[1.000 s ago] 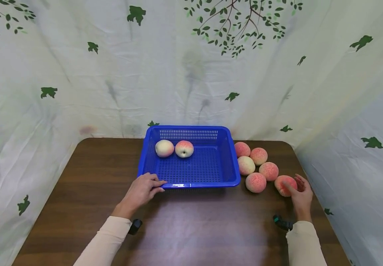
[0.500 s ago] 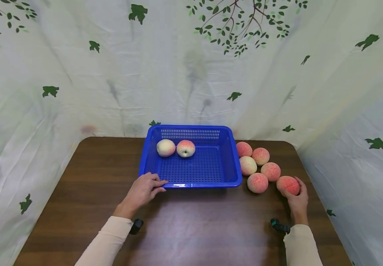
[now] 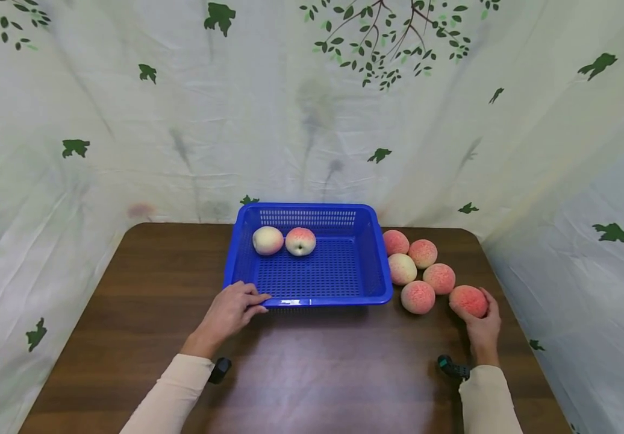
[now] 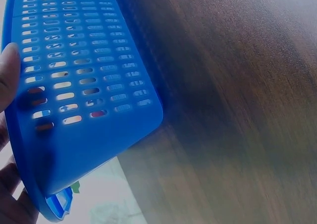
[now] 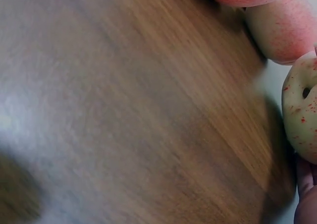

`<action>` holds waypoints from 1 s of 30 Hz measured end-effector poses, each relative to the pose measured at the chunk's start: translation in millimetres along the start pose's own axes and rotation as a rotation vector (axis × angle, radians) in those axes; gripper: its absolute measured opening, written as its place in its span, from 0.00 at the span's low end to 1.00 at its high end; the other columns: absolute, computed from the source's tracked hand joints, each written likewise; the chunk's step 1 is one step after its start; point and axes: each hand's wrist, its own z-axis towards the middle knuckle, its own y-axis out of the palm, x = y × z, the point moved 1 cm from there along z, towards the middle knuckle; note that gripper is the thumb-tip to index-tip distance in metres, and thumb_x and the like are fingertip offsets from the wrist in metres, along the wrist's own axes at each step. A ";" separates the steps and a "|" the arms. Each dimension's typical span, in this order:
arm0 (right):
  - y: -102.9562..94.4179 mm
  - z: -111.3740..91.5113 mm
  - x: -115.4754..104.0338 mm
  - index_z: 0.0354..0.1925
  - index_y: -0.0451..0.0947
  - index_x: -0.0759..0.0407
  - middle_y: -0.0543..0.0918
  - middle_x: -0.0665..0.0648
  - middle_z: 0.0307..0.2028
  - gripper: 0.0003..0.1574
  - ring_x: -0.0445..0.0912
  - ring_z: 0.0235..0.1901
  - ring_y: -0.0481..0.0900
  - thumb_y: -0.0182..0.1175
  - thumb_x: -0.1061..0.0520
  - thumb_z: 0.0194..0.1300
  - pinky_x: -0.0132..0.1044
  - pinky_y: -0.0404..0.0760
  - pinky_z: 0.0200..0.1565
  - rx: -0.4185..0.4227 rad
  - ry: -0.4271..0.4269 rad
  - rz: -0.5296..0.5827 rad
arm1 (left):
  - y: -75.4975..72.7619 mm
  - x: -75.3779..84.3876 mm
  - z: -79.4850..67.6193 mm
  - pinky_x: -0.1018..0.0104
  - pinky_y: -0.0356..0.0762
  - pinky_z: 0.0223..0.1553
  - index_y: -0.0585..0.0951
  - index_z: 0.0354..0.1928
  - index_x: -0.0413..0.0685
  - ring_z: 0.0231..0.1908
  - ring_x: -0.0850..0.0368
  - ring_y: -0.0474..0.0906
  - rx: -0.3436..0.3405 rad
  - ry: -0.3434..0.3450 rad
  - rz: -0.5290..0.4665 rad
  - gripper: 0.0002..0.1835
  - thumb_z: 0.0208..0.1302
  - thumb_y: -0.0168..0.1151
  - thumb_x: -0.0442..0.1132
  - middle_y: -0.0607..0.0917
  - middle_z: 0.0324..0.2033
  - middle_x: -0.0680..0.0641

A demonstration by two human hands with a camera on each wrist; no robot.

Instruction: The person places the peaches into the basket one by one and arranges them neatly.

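Observation:
A blue plastic basket (image 3: pixel 323 301) with slotted walls sits at the table's far side. Two pale, red-blushed peaches (image 3: pixel 300 242) lie in its back left part. My left hand (image 3: pixel 230 308) grips the basket's front left corner; in the left wrist view its fingers (image 4: pixel 7 75) lie on the rim above the slotted wall (image 4: pixel 84 140). At the right, my right hand (image 3: pixel 484 328) holds a red peach (image 3: pixel 468 301), fingers and thumb around its sides. The right wrist view shows that peach's pale, speckled end (image 5: pixel 302 115) with a dark stem hollow.
Several more peaches (image 3: pixel 418 298) cluster between the basket's right wall and my right hand. The brown wooden table (image 3: pixel 333 367) stretches in front. A white curtain (image 3: pixel 268 132) with leaf prints hangs behind and along both sides.
My right hand has closed around the rightmost peach, its fingers moving from loosely beside it to a grip. The left hand and the basket stay in place.

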 end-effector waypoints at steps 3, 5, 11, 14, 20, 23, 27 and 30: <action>-0.5 0.3 -1.5 0.73 0.54 0.47 0.58 0.57 0.71 0.53 0.50 0.68 0.57 0.71 0.57 0.57 0.46 0.55 0.68 0.030 -0.007 0.032 | -0.8 0.0 -0.2 0.66 0.69 0.28 0.89 0.41 0.45 0.26 0.57 0.70 -0.006 -0.003 0.004 0.15 0.49 0.75 0.41 0.79 0.25 0.54; -1.7 0.2 -3.0 0.72 0.55 0.48 0.59 0.57 0.70 0.52 0.49 0.68 0.58 0.71 0.58 0.57 0.44 0.56 0.68 0.050 -0.007 0.055 | -1.3 0.0 -0.4 0.66 0.69 0.28 0.89 0.41 0.45 0.26 0.58 0.70 -0.004 -0.003 0.004 0.15 0.49 0.75 0.41 0.78 0.25 0.54; -8.1 -3.0 -12.9 0.73 0.55 0.48 0.59 0.56 0.70 0.51 0.47 0.67 0.58 0.70 0.57 0.57 0.42 0.56 0.68 0.087 0.005 0.087 | -0.9 -0.5 0.4 0.66 0.68 0.28 0.89 0.39 0.45 0.25 0.57 0.70 0.013 0.020 -0.004 0.14 0.48 0.75 0.40 0.78 0.24 0.54; -9.7 -4.1 -21.8 0.73 0.55 0.48 0.58 0.55 0.71 0.51 0.47 0.68 0.57 0.70 0.56 0.58 0.42 0.55 0.68 0.086 0.002 0.103 | -0.9 -1.0 0.3 0.65 0.68 0.28 0.89 0.39 0.46 0.25 0.57 0.70 0.022 0.032 -0.001 0.14 0.48 0.75 0.40 0.78 0.24 0.55; -8.5 -5.4 -40.0 0.73 0.54 0.48 0.57 0.55 0.71 0.51 0.46 0.68 0.57 0.70 0.54 0.58 0.41 0.56 0.68 0.054 0.000 0.130 | -1.5 -2.0 -1.1 0.66 0.68 0.28 0.89 0.39 0.46 0.25 0.57 0.70 0.022 0.037 0.000 0.14 0.48 0.75 0.40 0.78 0.24 0.55; -7.3 -6.6 -49.4 0.73 0.54 0.47 0.58 0.54 0.71 0.52 0.46 0.67 0.58 0.70 0.52 0.57 0.40 0.57 0.68 0.042 0.007 0.140 | -1.4 -2.0 -0.9 0.66 0.69 0.28 0.89 0.39 0.46 0.26 0.57 0.70 0.011 0.028 -0.006 0.14 0.49 0.75 0.40 0.78 0.24 0.55; -5.0 -6.5 -62.0 0.72 0.56 0.47 0.61 0.54 0.70 0.52 0.45 0.65 0.60 0.72 0.51 0.56 0.37 0.60 0.66 0.032 0.020 0.164 | -0.8 -1.6 -1.0 0.66 0.68 0.28 0.89 0.40 0.46 0.26 0.58 0.70 -0.002 0.015 -0.014 0.14 0.50 0.74 0.40 0.78 0.24 0.55; -2.7 -6.7 -71.4 0.72 0.57 0.47 0.62 0.53 0.70 0.51 0.45 0.64 0.61 0.72 0.52 0.55 0.35 0.61 0.65 0.017 0.013 0.172 | 0.0 -1.4 -0.8 0.67 0.68 0.28 0.89 0.40 0.46 0.26 0.59 0.70 -0.003 0.011 -0.017 0.14 0.50 0.74 0.41 0.78 0.25 0.56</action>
